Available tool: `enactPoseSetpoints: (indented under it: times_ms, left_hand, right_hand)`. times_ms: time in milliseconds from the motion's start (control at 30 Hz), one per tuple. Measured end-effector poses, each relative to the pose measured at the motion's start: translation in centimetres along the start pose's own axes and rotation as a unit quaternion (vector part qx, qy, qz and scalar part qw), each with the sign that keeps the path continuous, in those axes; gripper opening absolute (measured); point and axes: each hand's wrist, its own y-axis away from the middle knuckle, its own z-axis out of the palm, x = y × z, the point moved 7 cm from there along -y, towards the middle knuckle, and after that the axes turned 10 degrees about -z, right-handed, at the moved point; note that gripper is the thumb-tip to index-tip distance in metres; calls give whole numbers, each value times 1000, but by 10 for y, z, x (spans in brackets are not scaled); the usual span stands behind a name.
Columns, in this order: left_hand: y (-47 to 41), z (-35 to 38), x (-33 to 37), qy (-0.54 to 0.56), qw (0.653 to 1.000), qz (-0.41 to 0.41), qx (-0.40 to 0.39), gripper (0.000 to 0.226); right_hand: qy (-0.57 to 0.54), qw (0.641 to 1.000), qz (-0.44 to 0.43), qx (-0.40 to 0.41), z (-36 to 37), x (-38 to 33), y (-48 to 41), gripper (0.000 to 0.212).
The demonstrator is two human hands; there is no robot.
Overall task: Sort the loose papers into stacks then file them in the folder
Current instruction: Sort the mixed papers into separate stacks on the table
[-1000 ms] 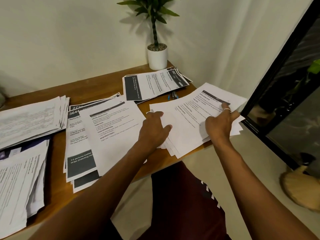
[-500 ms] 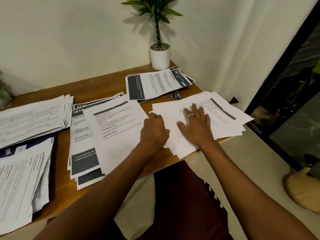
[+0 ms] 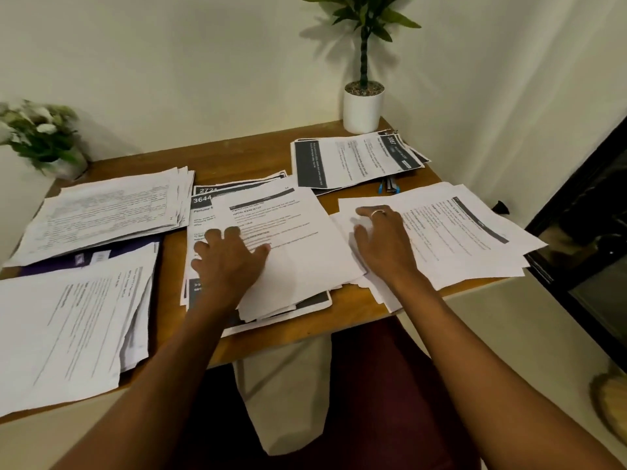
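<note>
Where the wooden table (image 3: pixel 173 266) meets the wall at its back left corner, a pot of white flowers (image 3: pixel 40 137) stands. Just right of it a fanned stack of papers (image 3: pixel 101 215) lies across the back, and a second stack (image 3: pixel 68 327) reaches the front edge. Between them shows a strip of the purple folder (image 3: pixel 84 261), covered on both sides. A narrow lane of bare wood separates these from the middle stack (image 3: pixel 203 201), whose lower sheets come close to the front edge. The left hand (image 3: pixel 227 262) lies on it, fingers spread and straight, pressing the top sheet (image 3: pixel 298 239) and gripping nothing. That sheet's right edge touches the right stack (image 3: pixel 458 239), where the right hand (image 3: pixel 383 242) rests, fingers loose on the paper and holding nothing. This stack overhangs the table's right edge. Behind it lie pens (image 3: pixel 388 188) and another stack (image 3: pixel 353 161), with a white plant pot (image 3: pixel 363 106) in the back corner. Bare wood stays open along the back, left of that stack.
</note>
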Motion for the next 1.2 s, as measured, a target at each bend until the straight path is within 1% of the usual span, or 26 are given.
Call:
enactPoseSetpoints:
  times_ms: [67,133,167,233,300,367,433,467,533,567,667,700,800,833,933,1067,1133,1200]
  left_hand:
    - [-5,0,-16,29,999,-20,-29,86]
    - [-5,-3,-21,104,994,-11,-43,90]
    - [-6,-4,-23,151,988,0,-43,88]
    - [-7,-9,-25,228,973,11,-38,82]
    - [-10,-16,-33,273,962,1,-19,77]
    - [-14,-22,-43,315,949,3,-4,65]
    - [-18,-26,-53,359,933,2,-18,49]
    - [-20,-26,-57,369,929,-1,-22,38]
    - [-22,-26,-62,373,928,-4,-21,11]
    - [-21,-27,-64,377,926,-6,-21,4]
    - [-22,-25,-66,380,925,-10,-21,6]
    - [-21,-25,-67,386,922,-12,-17,7]
    - [-20,-25,-67,405,914,-27,-9,12]
    - [-20,-25,-67,407,913,-32,-7,18]
    - [-20,-23,-66,405,914,-32,-12,32]
    - [-19,-23,-65,401,916,-16,-26,30]
    - [-16,-24,-65,406,913,-17,-27,37]
    - [-13,-27,-64,417,909,-14,-26,43]
  right_hand:
    - [-17,997,-6,-81,28,-22,-4,48]
    - [6,988,-13,-157,53,-39,-5,64]
    - [15,985,-16,-171,62,-45,-8,68]
    - [2,985,-12,-173,71,-53,-13,71]
    - [-31,986,7,-165,75,-59,-19,71]
    - [-51,989,18,-141,75,-62,-23,67]
    - [-55,992,10,-110,70,-65,-26,60]
    - [-76,992,11,-100,69,-66,-26,58]
    - [-139,986,21,-89,68,-67,-27,60]
    - [-160,983,26,-84,68,-67,-26,63]
    - [-222,970,50,-84,70,-66,-25,67]
    - [-236,966,61,-88,71,-64,-25,62]
    - [-239,962,89,-94,73,-58,-26,29]
    - [-237,963,92,-94,73,-56,-26,26]
    - [-229,965,89,-96,72,-54,-26,23]
    - [-226,965,71,-109,70,-57,-25,13]
    - [-231,965,64,-106,68,-58,-25,5]
    - [-237,965,67,-92,67,-58,-24,13]
